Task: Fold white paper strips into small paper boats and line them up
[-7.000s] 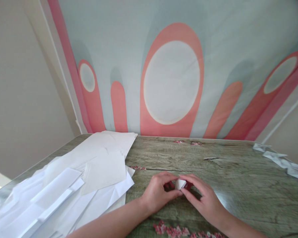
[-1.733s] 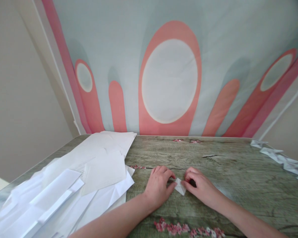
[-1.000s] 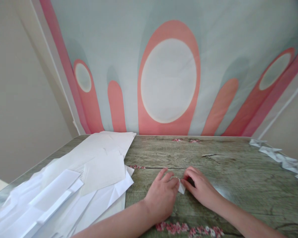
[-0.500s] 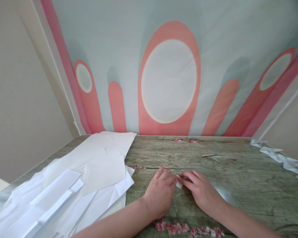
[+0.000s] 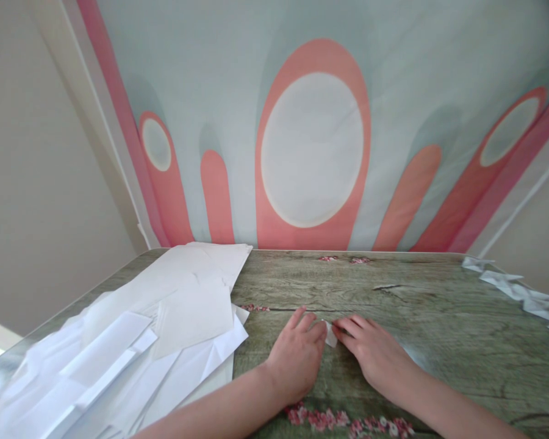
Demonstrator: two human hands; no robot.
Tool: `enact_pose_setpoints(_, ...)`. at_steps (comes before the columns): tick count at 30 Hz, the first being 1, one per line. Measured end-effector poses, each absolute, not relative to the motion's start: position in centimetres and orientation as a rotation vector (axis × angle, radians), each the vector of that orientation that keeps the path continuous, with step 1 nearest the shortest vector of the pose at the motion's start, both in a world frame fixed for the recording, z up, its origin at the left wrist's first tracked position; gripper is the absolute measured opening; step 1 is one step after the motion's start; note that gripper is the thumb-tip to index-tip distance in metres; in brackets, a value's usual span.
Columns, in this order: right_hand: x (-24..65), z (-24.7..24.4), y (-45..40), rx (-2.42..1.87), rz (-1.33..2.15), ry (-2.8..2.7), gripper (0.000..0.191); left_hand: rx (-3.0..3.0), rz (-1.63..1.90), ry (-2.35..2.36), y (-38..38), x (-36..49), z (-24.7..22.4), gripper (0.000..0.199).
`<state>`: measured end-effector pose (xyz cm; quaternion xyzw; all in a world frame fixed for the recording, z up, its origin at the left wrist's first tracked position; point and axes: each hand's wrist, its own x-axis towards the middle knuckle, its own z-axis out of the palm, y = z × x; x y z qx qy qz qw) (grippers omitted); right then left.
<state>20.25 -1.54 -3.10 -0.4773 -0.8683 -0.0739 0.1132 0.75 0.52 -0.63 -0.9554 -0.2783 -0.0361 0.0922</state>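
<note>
A small folded piece of white paper (image 5: 331,335) sits between my two hands over the wood-patterned table. My left hand (image 5: 297,350) has its fingers curled around the paper's left side, with the thumb hidden behind the hand. On the other side, my right hand (image 5: 370,350) touches the paper's right edge with its fingertips, the fingers bent and close together. Most of the paper's left part is covered by my left fingers, so its full shape cannot be made out.
Loose white sheets and folded strips (image 5: 192,317) spread over the table's left side. Several small folded white paper pieces (image 5: 503,283) line the right edge. The table (image 5: 439,311) carries printed pink blossoms and meets a wall covering (image 5: 311,238) with coral shapes.
My right fingertips have shifted slightly to the right along the paper, showing a little more of it. My left hand stays nearly where it was.
</note>
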Motion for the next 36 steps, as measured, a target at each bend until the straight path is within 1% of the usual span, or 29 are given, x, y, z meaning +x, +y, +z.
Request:
enact_pose_setpoints(4, 20.4, -3.2, -1.6, -1.384, -0.286, -2.557, 0.034, -2.831, -0.107, -0.827, 0.6, 0.7, -0.8, 0.048)
enact_pose_setpoints(9, 20.4, -3.1, -1.6, -1.406, -0.332, -2.539, 0.036, -2.830, -0.115, -0.804, 0.6, 0.7, -0.6, 0.045)
enact_pose_setpoints(15, 20.4, -3.1, -1.6, -1.474, -0.342, -2.548, 0.035, -2.786, -0.107, -0.782, 0.3, 0.8, -0.4, 0.031)
enact_pose_setpoints(18, 20.3, -3.1, -1.6, -1.498, -0.338, -2.564, 0.035, -2.783, -0.094, -0.805, 0.3, 0.8, -0.3, 0.028)
enact_pose_setpoints(23, 20.2, -2.9, -1.7, -1.515, -0.344, -2.544, 0.034, -2.784, -0.056, -0.812, 0.5, 0.9, 0.0, 0.027)
enact_pose_setpoints(27, 20.1, -2.9, -1.8, -1.508, -0.346, -2.541, 0.034, -2.781, -0.060, -0.808, 0.4, 0.8, -0.1, 0.030)
enact_pose_setpoints(31, 20.0, -3.6, -1.8, -1.449, -0.325, -2.503, 0.032, -2.800, -0.116, -0.838, 0.4, 0.7, -0.5, 0.033)
enact_pose_setpoints(34, 20.3, -4.5, -1.6, -1.379, -0.277, -2.477, 0.030, -2.841, -0.185, -0.899, 0.5, 0.6, -0.6, 0.031)
enact_pose_setpoints(36, 20.5, -4.8, -1.5, -1.340, -0.215, -2.453, 0.032, -2.878, -0.240, -0.967, 0.5, 0.5, -0.5, 0.029)
